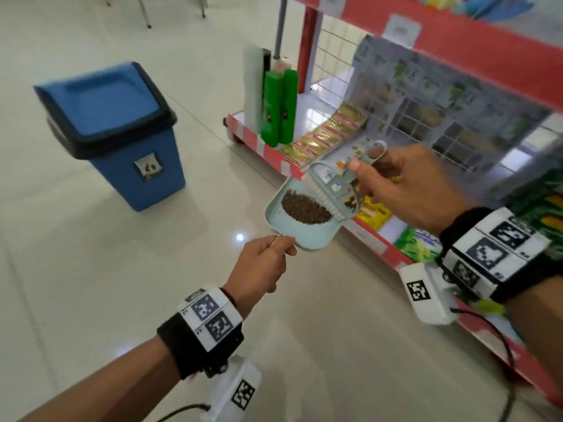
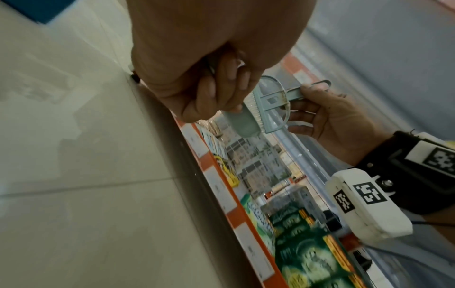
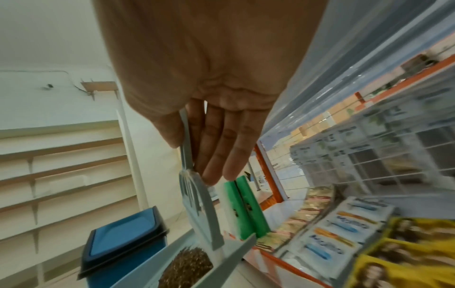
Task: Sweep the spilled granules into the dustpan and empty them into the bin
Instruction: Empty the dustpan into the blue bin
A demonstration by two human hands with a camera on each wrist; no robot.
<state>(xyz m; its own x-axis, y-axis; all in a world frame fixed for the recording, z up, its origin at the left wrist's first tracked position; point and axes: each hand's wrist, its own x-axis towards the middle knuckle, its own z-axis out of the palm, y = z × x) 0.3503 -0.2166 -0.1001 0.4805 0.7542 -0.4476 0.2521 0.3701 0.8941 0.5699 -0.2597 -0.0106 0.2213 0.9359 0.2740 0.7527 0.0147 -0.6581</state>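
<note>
My left hand (image 1: 281, 246) grips the short handle of a light blue dustpan (image 1: 307, 239), held level above the floor beside the low shelf. A heap of dark brown granules (image 1: 306, 208) lies in the pan. My right hand (image 1: 362, 172) pinches the looped handle of a matching small brush (image 1: 330, 185) between thumb and fingers, and its white bristles rest on the pan's far rim behind the heap. In the right wrist view the brush (image 3: 197, 200) hangs below my fingers over the granules (image 3: 187, 267). The blue bin (image 1: 112, 132), its swing lid closed, stands on the floor to the left.
A red-edged shop shelf (image 1: 374, 239) runs along the right, with two green bottles (image 1: 278, 111), gold sachets (image 1: 329, 132) and other packets on it. An upper shelf (image 1: 457, 35) overhangs it. Glossy pale floor tiles (image 1: 122, 284) lie between me and the bin.
</note>
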